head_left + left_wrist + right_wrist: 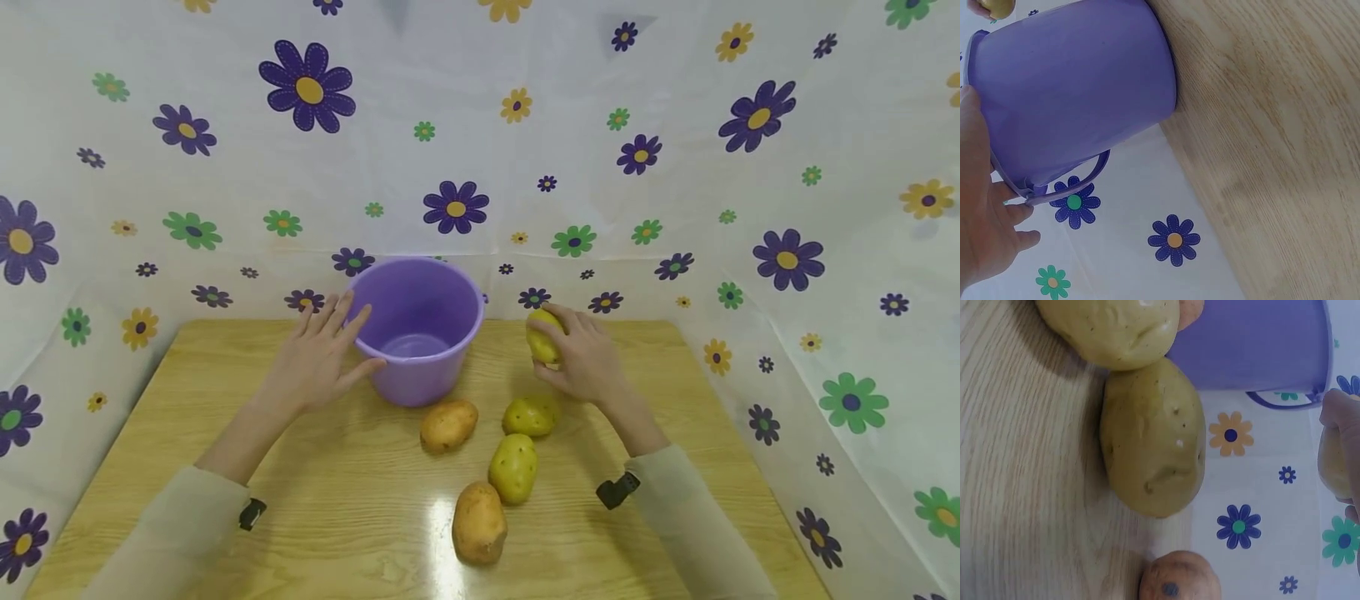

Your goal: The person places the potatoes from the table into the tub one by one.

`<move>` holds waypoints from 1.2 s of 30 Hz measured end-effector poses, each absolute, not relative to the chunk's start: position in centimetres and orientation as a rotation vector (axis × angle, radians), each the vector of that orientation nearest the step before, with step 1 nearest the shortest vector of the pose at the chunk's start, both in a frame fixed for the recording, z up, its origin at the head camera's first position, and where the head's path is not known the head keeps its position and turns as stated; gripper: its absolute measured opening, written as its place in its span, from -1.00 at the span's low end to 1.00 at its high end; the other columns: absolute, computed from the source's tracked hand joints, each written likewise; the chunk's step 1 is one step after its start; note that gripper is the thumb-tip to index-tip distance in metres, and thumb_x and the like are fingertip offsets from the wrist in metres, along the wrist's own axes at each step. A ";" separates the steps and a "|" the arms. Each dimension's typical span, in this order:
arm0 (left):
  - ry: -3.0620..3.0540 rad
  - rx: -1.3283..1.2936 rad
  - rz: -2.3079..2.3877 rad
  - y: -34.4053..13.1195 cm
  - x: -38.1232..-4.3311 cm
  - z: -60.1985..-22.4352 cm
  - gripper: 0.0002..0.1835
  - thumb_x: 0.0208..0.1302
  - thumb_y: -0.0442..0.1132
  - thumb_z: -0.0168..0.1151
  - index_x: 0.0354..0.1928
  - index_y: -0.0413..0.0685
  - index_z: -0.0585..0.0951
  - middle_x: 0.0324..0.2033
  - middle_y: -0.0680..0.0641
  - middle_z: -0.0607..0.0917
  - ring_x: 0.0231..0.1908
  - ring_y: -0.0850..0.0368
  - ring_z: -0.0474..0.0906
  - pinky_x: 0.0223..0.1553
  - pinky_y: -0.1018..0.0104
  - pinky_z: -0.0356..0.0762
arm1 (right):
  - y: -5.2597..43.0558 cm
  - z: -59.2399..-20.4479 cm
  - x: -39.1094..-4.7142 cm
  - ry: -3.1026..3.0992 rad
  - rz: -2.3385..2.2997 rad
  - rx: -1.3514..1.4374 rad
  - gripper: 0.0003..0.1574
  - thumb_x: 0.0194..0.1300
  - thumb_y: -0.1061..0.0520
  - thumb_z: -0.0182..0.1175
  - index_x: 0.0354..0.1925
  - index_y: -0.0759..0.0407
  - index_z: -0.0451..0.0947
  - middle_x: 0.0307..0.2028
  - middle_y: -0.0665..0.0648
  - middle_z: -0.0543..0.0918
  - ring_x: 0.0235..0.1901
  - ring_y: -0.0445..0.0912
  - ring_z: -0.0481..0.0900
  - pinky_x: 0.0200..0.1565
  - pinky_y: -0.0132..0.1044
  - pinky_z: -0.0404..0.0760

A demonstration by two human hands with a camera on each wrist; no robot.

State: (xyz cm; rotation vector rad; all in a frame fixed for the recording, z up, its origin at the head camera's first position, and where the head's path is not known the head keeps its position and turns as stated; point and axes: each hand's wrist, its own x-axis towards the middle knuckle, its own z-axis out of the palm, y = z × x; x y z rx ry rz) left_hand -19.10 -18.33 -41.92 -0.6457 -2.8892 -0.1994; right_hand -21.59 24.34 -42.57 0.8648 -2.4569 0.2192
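A purple bucket (416,379) with a handle (1094,178) stands upright near the back of the table. My left hand (318,354) is at its left rim, fingers spread and fairly straight, thumb along the near edge. Inside, the visible bottom is bare. To the right of the bucket, my right hand (588,354) grips a yellow-green potato (543,336) above the table. Two more yellow-green potatoes (530,415) (513,468) lie in front of that hand. A brown potato (448,425) rests near the bucket's base, and another brown potato (480,523) lies closest to me.
The wooden table (360,500) ends at a flower-patterned sheet (465,150) behind and at both sides. In the right wrist view, a brown rounded thing with a dark spot (1180,578) shows low in the picture, partly cut off.
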 end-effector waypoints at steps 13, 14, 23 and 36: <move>-2.894 -0.652 -0.197 -18.1 -19.0 -41.9 -0.04 0.51 0.40 0.02 0.68 -0.07 0.13 0.69 -0.31 -0.03 0.68 -0.38 -0.08 0.66 -0.40 -0.14 | 21.8 -41.0 -21.9 -2.485 0.321 0.896 -0.25 0.19 -0.07 0.43 0.34 -0.13 0.50 0.45 0.25 0.47 0.23 0.23 0.58 0.25 0.20 0.62; -2.893 -0.653 -0.196 -18.1 -19.0 -41.9 -0.05 0.51 0.40 0.02 0.68 -0.07 0.14 0.69 -0.31 -0.03 0.67 -0.39 -0.09 0.67 -0.39 -0.14 | 21.6 -40.8 -22.0 -2.480 0.312 0.903 -0.25 0.19 -0.07 0.43 0.34 -0.13 0.50 0.45 0.24 0.48 0.23 0.23 0.59 0.26 0.19 0.62; -2.898 -0.659 -0.218 -18.1 -19.1 -41.9 -0.05 0.51 0.38 0.03 0.67 -0.08 0.14 0.69 -0.32 -0.03 0.68 -0.39 -0.10 0.67 -0.39 -0.14 | 19.6 -39.2 -22.8 -2.342 0.262 1.017 -0.22 0.17 -0.10 0.45 0.35 -0.08 0.52 0.39 0.29 0.54 0.14 0.26 0.65 0.16 0.15 0.70; -2.908 -0.649 -0.220 -18.2 -19.1 -41.8 -0.05 0.52 0.39 0.00 0.68 -0.09 0.13 0.69 -0.33 -0.04 0.68 -0.40 -0.12 0.66 -0.39 -0.12 | 16.7 -37.5 -23.5 -2.291 0.282 1.051 -0.17 0.12 -0.14 0.54 0.33 -0.12 0.51 0.37 0.27 0.55 0.18 0.25 0.65 0.15 0.15 0.68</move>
